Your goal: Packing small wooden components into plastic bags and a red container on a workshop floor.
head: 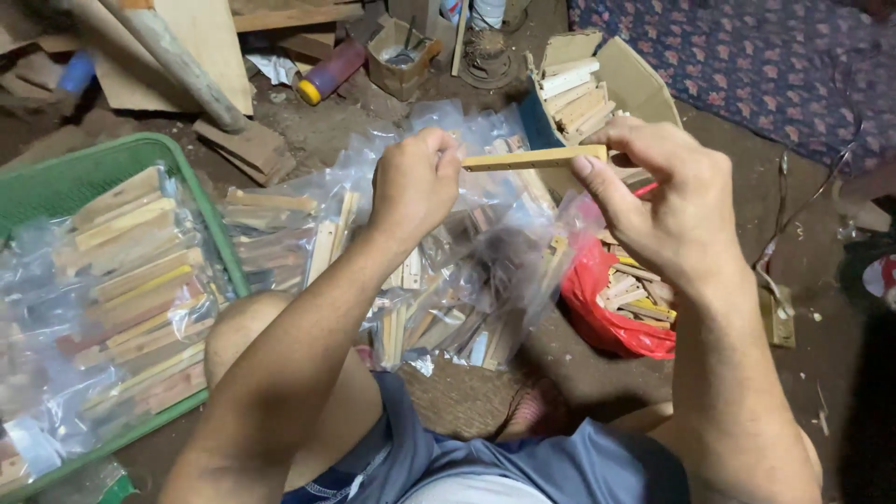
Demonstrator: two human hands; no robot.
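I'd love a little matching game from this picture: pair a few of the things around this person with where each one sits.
Things:
1. green plastic basket
2. red plastic bag
3. open cardboard box
4. pale wooden stick

Places:
A. held between both hands
B. far left, full of bagged sticks
C. on the ground under the right hand
D. top middle, holding stacked wood pieces

Pairs: 1-B, 2-C, 3-D, 4-A

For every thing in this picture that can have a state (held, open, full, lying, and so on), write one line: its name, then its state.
wooden stick: held level between both hands.
left hand: closed on the stick's left end.
right hand: pinching the stick's right end.
green basket: filled with bagged sticks.
red bag: open, sticks inside.
cardboard box: open, holding sticks.
bottle: lying on its side.
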